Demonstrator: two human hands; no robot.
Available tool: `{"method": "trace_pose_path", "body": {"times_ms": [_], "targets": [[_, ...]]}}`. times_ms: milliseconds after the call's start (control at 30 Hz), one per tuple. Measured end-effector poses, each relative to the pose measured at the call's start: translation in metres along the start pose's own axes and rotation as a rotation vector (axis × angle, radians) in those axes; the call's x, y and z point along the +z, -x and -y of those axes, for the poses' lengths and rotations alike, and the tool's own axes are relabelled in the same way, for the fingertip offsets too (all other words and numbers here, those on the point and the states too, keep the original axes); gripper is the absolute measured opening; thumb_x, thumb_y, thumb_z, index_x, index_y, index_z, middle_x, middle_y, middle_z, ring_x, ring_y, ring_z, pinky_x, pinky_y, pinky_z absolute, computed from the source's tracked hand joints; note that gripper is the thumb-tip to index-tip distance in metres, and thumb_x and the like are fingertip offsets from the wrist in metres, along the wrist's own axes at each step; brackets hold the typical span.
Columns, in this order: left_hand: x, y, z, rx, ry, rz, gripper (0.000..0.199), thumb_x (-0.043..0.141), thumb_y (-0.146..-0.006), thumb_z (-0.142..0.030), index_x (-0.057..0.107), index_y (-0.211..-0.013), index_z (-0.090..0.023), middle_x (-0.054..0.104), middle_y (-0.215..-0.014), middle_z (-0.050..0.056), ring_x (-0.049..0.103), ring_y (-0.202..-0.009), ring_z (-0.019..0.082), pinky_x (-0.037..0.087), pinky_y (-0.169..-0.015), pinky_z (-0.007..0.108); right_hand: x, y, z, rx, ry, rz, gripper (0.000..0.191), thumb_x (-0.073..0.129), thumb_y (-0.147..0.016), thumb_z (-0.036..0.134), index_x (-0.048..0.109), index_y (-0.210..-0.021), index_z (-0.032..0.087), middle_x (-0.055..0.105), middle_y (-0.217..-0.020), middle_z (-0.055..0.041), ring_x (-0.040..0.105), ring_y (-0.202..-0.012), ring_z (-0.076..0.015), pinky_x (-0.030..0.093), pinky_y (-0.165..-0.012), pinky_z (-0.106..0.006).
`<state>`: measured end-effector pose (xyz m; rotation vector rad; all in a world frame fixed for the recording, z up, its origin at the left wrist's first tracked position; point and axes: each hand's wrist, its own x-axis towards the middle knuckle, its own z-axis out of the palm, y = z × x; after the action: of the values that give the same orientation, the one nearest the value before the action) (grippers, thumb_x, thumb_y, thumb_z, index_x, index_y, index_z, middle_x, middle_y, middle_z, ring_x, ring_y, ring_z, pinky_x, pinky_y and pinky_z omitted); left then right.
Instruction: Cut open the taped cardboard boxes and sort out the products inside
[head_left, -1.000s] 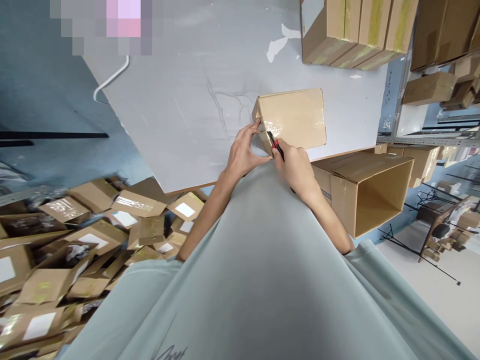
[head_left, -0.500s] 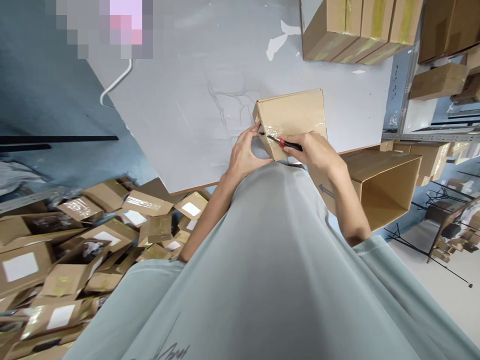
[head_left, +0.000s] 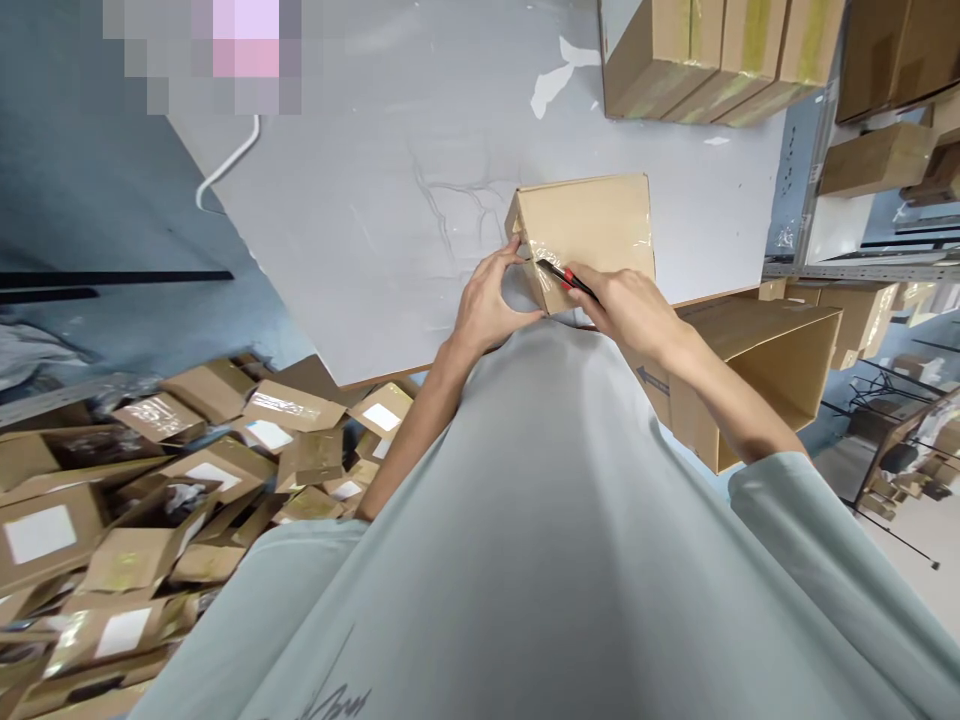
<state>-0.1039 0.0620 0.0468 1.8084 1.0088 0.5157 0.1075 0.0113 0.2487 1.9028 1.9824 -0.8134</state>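
A small cardboard box (head_left: 592, 225) sits at the table's near edge, close against my shirt, with shiny clear tape on its top and left end. My left hand (head_left: 484, 300) grips the box's left end, its fingers at the far part and its thumb at the near corner. In my right hand (head_left: 637, 310) is a black and red utility knife (head_left: 572, 280). Its blade points left and touches the taped top near the left edge. Whether the blade has gone through the tape, I cannot tell.
Taped cartons (head_left: 712, 70) stand at the table's (head_left: 337, 230) far right. A large open carton (head_left: 750, 350) is below the table edge on the right. Opened boxes (head_left: 202, 480) lie heaped at lower left. A white cable (head_left: 229, 165) hangs over the left edge. Shelving with boxes stands right.
The knife's tip has shifted slightly right and up, with the handle tilted more steeply. My right forearm and elbow have swung outward to the right. My left hand keeps its place on the box.
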Motion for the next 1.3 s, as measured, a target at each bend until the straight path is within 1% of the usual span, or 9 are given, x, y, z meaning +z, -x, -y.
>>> {"method": "trace_pose_path", "body": {"times_ms": [100, 167, 300, 500, 600, 733, 900, 1133, 1300], "targets": [[-0.007, -0.001, -0.003, 0.007, -0.010, 0.031, 0.085, 0.103, -0.072, -0.046, 0.065, -0.148, -0.036, 0.059, -0.176, 0.007, 0.058, -0.160, 0.041, 0.050, -0.133, 0.062, 0.002, 0.012, 0.002, -0.007, 0.039, -0.002, 0.046, 0.040, -0.121, 0.037, 0.069, -0.153, 0.023, 0.085, -0.116, -0.0149, 0.075, -0.095, -0.0322, 0.041, -0.077, -0.038], [-0.013, -0.002, -0.003, 0.014, -0.020, 0.050, 0.086, 0.102, -0.074, -0.049, 0.065, -0.151, -0.036, 0.060, -0.175, 0.008, 0.058, -0.160, 0.041, 0.050, -0.133, 0.062, 0.000, 0.012, -0.003, -0.067, 0.116, -0.005, 0.043, 0.043, -0.120, 0.036, 0.071, -0.150, 0.024, 0.083, -0.122, -0.0164, 0.074, -0.097, -0.0316, 0.042, -0.078, -0.039], [-0.028, -0.005, -0.004, 0.045, -0.050, 0.079, 0.084, 0.099, -0.078, -0.052, 0.065, -0.154, -0.035, 0.063, -0.171, 0.008, 0.056, -0.161, 0.041, 0.048, -0.135, 0.062, -0.009, -0.004, -0.009, -0.256, 0.257, -0.046, 0.041, 0.044, -0.120, 0.032, 0.072, -0.150, 0.026, 0.078, -0.124, -0.0168, 0.070, -0.107, -0.0319, 0.044, -0.088, -0.044], [-0.042, -0.005, -0.007, 0.067, -0.077, 0.089, 0.071, 0.093, -0.084, -0.053, 0.069, -0.150, -0.037, 0.067, -0.165, 0.007, 0.057, -0.158, 0.041, 0.045, -0.136, 0.063, -0.030, -0.028, -0.007, -0.424, 0.403, -0.031, 0.055, 0.025, -0.120, 0.017, 0.073, -0.148, 0.024, 0.074, -0.124, -0.0139, 0.066, -0.114, -0.0312, 0.045, -0.095, -0.051], [-0.043, -0.003, -0.011, 0.056, -0.065, 0.084, 0.070, 0.090, -0.086, -0.051, 0.069, -0.151, -0.037, 0.069, -0.161, 0.006, 0.058, -0.156, 0.041, 0.046, -0.134, 0.063, -0.038, -0.034, -0.004, -0.504, 0.476, -0.037, 0.054, 0.026, -0.119, 0.016, 0.073, -0.144, 0.023, 0.074, -0.123, -0.0125, 0.065, -0.112, -0.0294, 0.047, -0.094, -0.050], [-0.040, -0.003, -0.013, 0.047, -0.042, 0.072, 0.068, 0.088, -0.086, -0.050, 0.069, -0.150, -0.038, 0.071, -0.157, 0.005, 0.059, -0.152, 0.040, 0.047, -0.132, 0.062, -0.049, -0.036, 0.008, -0.635, 0.743, -0.044, 0.065, 0.014, -0.112, 0.000, 0.073, -0.133, 0.015, 0.075, -0.114, -0.0141, 0.067, -0.103, -0.0257, 0.051, -0.084, -0.043], [-0.040, -0.004, -0.014, 0.044, -0.007, 0.063, 0.064, 0.087, -0.085, -0.050, 0.071, -0.145, -0.036, 0.072, -0.152, 0.005, 0.060, -0.149, 0.040, 0.049, -0.131, 0.060, -0.056, -0.038, 0.025, -0.719, 0.952, -0.063, 0.066, 0.014, -0.104, -0.010, 0.075, -0.122, 0.009, 0.075, -0.106, -0.0122, 0.070, -0.098, -0.0222, 0.054, -0.079, -0.038], [-0.041, -0.008, -0.015, 0.031, 0.015, 0.071, 0.061, 0.093, -0.083, -0.052, 0.072, -0.138, -0.036, 0.074, -0.145, 0.006, 0.062, -0.146, 0.041, 0.054, -0.124, 0.059, -0.048, -0.049, 0.026, -0.764, 0.792, -0.064, 0.063, 0.014, -0.120, 0.015, 0.076, -0.131, 0.014, 0.080, -0.114, -0.0106, 0.069, -0.120, -0.0304, 0.055, -0.095, -0.055], [-0.039, -0.011, -0.012, 0.048, 0.009, 0.076, 0.075, 0.100, -0.076, -0.052, 0.069, -0.142, -0.035, 0.072, -0.145, 0.008, 0.061, -0.145, 0.043, 0.052, -0.125, 0.059, -0.060, -0.052, 0.026, -0.568, 0.571, 0.052, 0.067, 0.015, -0.125, 0.034, 0.079, -0.133, 0.016, 0.080, -0.123, -0.0116, 0.068, -0.133, -0.0365, 0.052, -0.099, -0.062]]}}
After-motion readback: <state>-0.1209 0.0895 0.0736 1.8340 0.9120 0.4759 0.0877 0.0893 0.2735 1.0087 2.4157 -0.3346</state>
